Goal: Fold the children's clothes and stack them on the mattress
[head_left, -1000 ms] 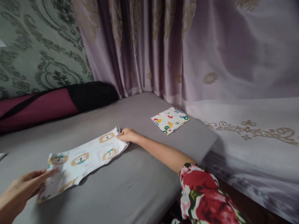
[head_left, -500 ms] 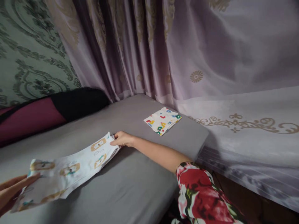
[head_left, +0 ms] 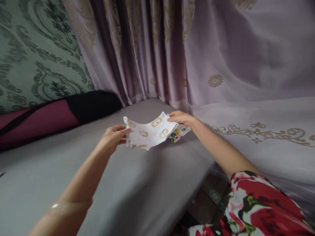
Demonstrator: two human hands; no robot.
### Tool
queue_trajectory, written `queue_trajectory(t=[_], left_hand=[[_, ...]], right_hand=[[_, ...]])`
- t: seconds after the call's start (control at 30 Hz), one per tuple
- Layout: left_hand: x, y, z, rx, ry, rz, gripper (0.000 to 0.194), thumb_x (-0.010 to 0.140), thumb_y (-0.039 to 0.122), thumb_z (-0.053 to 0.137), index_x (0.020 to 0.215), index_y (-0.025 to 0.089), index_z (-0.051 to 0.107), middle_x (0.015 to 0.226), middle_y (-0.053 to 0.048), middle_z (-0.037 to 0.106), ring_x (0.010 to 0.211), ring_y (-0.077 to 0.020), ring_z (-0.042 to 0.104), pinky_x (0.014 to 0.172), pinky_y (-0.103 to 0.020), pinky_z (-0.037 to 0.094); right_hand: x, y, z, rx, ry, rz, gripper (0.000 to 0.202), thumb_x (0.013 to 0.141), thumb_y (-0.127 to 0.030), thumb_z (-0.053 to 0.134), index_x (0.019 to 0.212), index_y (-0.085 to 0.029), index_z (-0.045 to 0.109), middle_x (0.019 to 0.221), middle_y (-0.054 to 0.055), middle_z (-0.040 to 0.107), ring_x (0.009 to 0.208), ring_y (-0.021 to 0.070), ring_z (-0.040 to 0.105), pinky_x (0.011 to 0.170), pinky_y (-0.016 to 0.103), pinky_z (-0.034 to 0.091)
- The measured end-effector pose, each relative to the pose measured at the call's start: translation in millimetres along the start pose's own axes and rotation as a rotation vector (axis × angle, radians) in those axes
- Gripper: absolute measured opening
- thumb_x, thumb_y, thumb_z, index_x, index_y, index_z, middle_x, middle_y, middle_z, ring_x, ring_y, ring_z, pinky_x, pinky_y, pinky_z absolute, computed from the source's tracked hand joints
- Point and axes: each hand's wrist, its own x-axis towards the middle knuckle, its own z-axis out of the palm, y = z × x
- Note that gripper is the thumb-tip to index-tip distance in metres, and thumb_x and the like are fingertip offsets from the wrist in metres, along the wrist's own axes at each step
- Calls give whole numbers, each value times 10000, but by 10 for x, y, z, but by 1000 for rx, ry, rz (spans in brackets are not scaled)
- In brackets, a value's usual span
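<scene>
A white printed cloth (head_left: 150, 131), folded in layers with tan and teal figures on it, hangs between my hands above the bed. My left hand (head_left: 115, 135) pinches its left end, thumb on top. At the opposite end my right hand (head_left: 180, 118) grips the right edge. The cloth sags a little in the middle. Partly hidden behind it and my right hand lies a second folded cloth (head_left: 179, 132), white with colourful shapes, on the grey sheet.
The bed (head_left: 103, 183) has a grey sheet, and its right edge drops to a dark floor (head_left: 204, 203). A maroon and black long cushion (head_left: 73, 113) lies along the patterned wall. Lilac curtains (head_left: 157, 59) hang behind the far corner and down the right side.
Both hands have carried the white printed cloth forward and to the right, from the near left of the bed to beside and partly over the colourful folded cloth.
</scene>
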Motion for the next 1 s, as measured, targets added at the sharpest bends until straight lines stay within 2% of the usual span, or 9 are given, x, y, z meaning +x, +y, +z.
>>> queue_trajectory(t=[0.1,0.2,0.27,0.37,0.5,0.67,0.83,1.0], left_hand=[[181,-29,565,-216,-132,5,302,560,275,782,810,136,684,794,-75,706,602,-139,630,526,-241,518],[300,-71,1041,-318,-168,7,255,631,223,742,856,141,654,775,-51,679,569,-111,603,529,-231,516],[345,-98,1279,-377,-186,-4,228,663,197,720,868,145,634,749,-34,658,552,-99,591,534,-230,518],[382,-141,1517,-448,-189,-36,210,687,175,702,877,152,615,707,-6,625,516,-74,553,540,-222,518],[423,-231,1692,-535,-157,-96,241,693,194,714,907,163,608,677,22,582,514,-60,533,580,-234,535],[467,-438,1822,-611,-132,-128,311,692,220,739,965,172,599,698,33,574,515,-48,528,601,-231,547],[469,-666,1856,-650,-132,-187,267,747,170,690,984,158,567,735,13,605,510,-58,556,587,-256,567],[452,-766,1847,-560,-131,-220,206,788,189,693,934,130,559,642,23,583,487,-73,572,580,-262,571]], right_hand=[[99,55,-443,-172,213,3,293,780,-107,705,1072,-114,685,799,46,730,678,130,666,666,205,518],[209,102,-752,-306,304,0,232,778,-91,691,1009,-89,709,808,65,727,701,146,672,688,227,516],[279,127,-888,-381,342,7,237,788,-70,657,1020,-69,707,815,83,723,712,157,673,689,239,514],[362,154,-1018,-497,388,13,276,796,-55,624,1063,-54,695,840,96,720,734,163,669,684,234,506],[434,168,-1128,-564,401,21,297,795,-65,638,1088,-65,690,867,86,714,771,150,654,696,205,489],[546,234,-1225,-579,406,19,311,812,-92,658,1120,-90,692,945,81,718,788,131,652,725,186,476],[760,427,-1287,-600,412,23,370,808,-114,686,1178,-114,677,977,76,727,776,124,663,753,189,478],[918,653,-1290,-636,404,18,395,834,-107,640,1228,-97,643,1031,105,725,789,124,662,754,194,481]])
